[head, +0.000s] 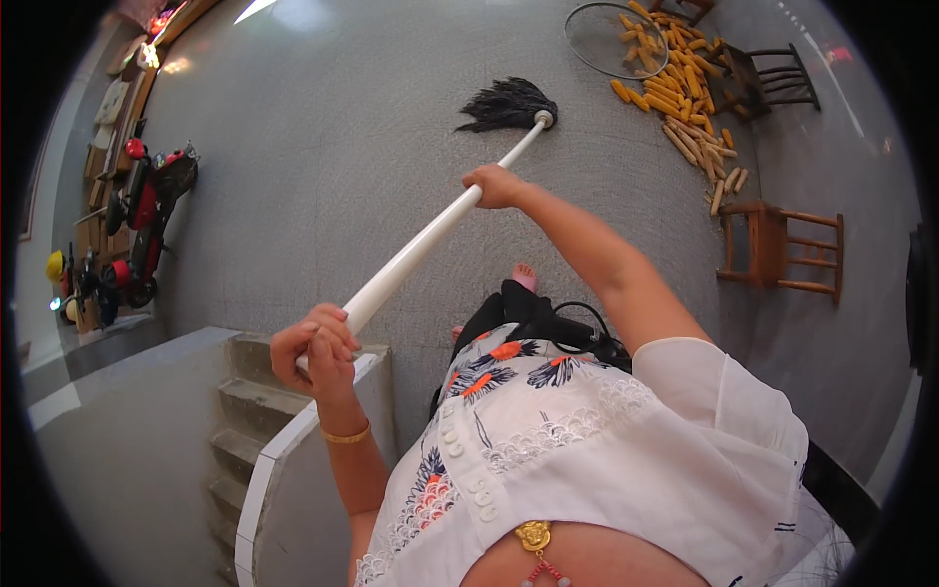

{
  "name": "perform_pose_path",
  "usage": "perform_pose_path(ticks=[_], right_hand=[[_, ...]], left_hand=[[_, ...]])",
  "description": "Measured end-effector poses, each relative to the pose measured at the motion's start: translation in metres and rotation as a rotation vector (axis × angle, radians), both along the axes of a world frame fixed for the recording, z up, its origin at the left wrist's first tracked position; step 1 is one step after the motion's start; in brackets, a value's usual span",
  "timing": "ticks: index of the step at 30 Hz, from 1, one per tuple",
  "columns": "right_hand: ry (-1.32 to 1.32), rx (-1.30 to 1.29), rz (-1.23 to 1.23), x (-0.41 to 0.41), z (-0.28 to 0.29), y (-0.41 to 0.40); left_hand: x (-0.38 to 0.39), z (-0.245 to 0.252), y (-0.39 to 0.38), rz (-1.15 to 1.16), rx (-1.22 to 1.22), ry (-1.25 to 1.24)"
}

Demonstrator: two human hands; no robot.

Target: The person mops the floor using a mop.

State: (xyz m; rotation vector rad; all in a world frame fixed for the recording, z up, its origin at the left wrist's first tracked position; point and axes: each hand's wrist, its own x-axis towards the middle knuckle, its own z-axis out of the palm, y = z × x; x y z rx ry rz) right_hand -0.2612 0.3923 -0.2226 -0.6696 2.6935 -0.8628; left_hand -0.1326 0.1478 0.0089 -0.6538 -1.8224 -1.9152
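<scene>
A string mop with dark strands rests on the grey tiled floor ahead of me. Its white handle slants down from the left across my front to the mop head. My left hand is wrapped around the upper end of that handle, beside the stairs, with a gold-coloured bangle on the wrist. Farther down the shaft, my right hand grips it from the right with the arm stretched out. The strands fan out to the left of the round socket.
Yellow corn cobs are heaped at the right, with a thin hoop partly over them. A wooden chair and a darker chair stand near. Stairs with a tiled low wall are left; a red scooter stands beyond.
</scene>
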Motion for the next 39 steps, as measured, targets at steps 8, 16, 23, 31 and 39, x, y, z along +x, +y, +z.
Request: perform_pose_path(ticks=[8,16,23,31,39], right_hand=[[-0.04,0.072,-0.351,0.04,-0.006,0.123],[-0.185,0.064,-0.529,0.074,-0.006,0.136],[-0.157,-0.009,-0.438,0.059,0.019,0.069],[-0.016,0.006,-0.167,0.023,0.031,-0.012],[0.056,0.107,0.112,0.002,0.029,-0.11]], left_hand=[[-0.066,-0.015,0.088,-0.352,0.08,-0.103],[-0.089,-0.016,0.121,-0.454,0.541,-0.456],[-0.087,0.021,0.066,-0.398,0.48,-0.396],[-0.021,0.046,0.011,-0.039,0.182,-0.339],[0.054,0.031,-0.027,0.165,-0.048,-0.166]])
